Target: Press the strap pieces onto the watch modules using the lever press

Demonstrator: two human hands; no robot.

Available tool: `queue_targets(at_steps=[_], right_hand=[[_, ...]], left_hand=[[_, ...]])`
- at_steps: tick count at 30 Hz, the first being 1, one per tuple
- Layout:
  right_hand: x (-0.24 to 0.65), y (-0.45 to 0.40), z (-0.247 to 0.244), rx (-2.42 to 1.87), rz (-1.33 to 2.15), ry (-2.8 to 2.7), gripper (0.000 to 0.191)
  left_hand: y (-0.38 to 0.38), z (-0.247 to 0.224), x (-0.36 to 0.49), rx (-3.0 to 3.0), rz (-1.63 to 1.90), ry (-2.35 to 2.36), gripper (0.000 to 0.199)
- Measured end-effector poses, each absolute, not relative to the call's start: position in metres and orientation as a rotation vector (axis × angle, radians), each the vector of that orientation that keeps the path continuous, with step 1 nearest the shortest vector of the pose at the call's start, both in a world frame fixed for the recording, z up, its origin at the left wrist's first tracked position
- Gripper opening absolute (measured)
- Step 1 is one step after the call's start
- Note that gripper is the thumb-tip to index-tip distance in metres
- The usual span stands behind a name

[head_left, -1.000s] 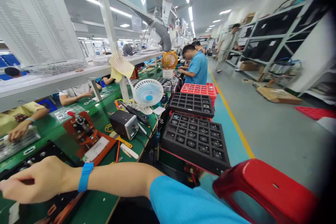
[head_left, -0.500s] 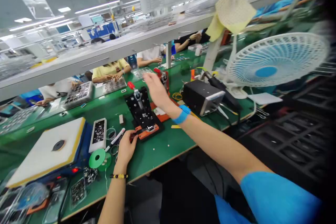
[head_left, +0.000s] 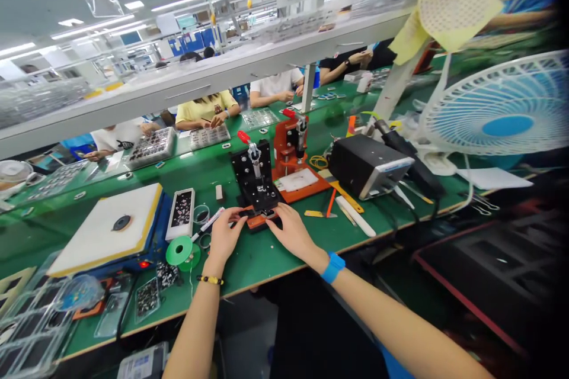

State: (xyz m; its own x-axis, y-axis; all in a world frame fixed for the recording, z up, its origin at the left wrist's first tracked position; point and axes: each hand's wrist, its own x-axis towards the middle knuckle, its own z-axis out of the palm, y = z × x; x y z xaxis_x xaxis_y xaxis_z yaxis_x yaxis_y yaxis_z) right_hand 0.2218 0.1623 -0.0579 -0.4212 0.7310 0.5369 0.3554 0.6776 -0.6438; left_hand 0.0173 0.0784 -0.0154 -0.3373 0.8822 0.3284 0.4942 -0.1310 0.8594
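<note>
A black toggle-clamp fixture (head_left: 251, 172) with a red-tipped lever and an orange front base (head_left: 256, 223) stands on the green bench in front of me. At the base's left end is my left hand (head_left: 226, 235), thumb and fingers curled together; what they pinch is too small to make out. From the right, my right hand (head_left: 294, 232) reaches the same base, its thumb at the front edge and its fingers bent over the top. A small dark piece with a shiny spot (head_left: 267, 213) lies on the base between my hands.
Behind stands an orange clamp fixture (head_left: 291, 148). On the right are a black box (head_left: 368, 163), a fan (head_left: 498, 112) and hand tools. To the left are a spool (head_left: 179, 250), a white parts tray (head_left: 181, 216) and a padded blue machine (head_left: 111, 231). People work across the bench.
My right hand has come down from beside the clamp lever to the orange base. My left hand stays at the base's left end. The view has shifted left.
</note>
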Motion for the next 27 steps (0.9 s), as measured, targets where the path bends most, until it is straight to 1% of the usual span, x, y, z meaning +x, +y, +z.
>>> queue_targets(at_steps=[5, 6, 10, 13, 17, 23, 25, 27], right_hand=[[0.221, 0.162, -0.057, -0.866, 0.485, -2.053, 0.029], [0.221, 0.162, -0.057, -0.869, 0.478, -2.049, 0.027], [0.222, 0.163, -0.054, -0.857, 0.479, -2.024, 0.011], [0.226, 0.16, -0.048, -0.829, 0.484, -2.004, 0.008], [0.238, 0.137, -0.041, -0.766, 0.541, -1.995, 0.013], [0.268, 0.097, -0.049, -0.74, 0.81, -2.044, 0.016], [0.274, 0.093, -0.053, -0.714, 0.795, -2.116, 0.019], [0.278, 0.093, -0.054, -0.674, 0.732, -2.184, 0.029]], left_hand=[[0.078, 0.002, 0.021, 1.444, 1.525, 1.787, 0.036], [0.078, 0.004, 0.022, 1.424, 1.533, 1.787, 0.036], [0.077, 0.009, 0.025, 1.348, 1.548, 1.742, 0.04], [0.07, 0.009, 0.032, 1.283, 1.598, 1.695, 0.045], [0.049, 0.012, 0.049, 1.194, 1.71, 1.651, 0.043], [0.009, 0.009, 0.081, 1.286, 1.719, 1.661, 0.027], [0.0, 0.003, 0.089, 1.36, 1.695, 1.671, 0.022], [-0.007, -0.003, 0.093, 1.422, 1.666, 1.675, 0.019]])
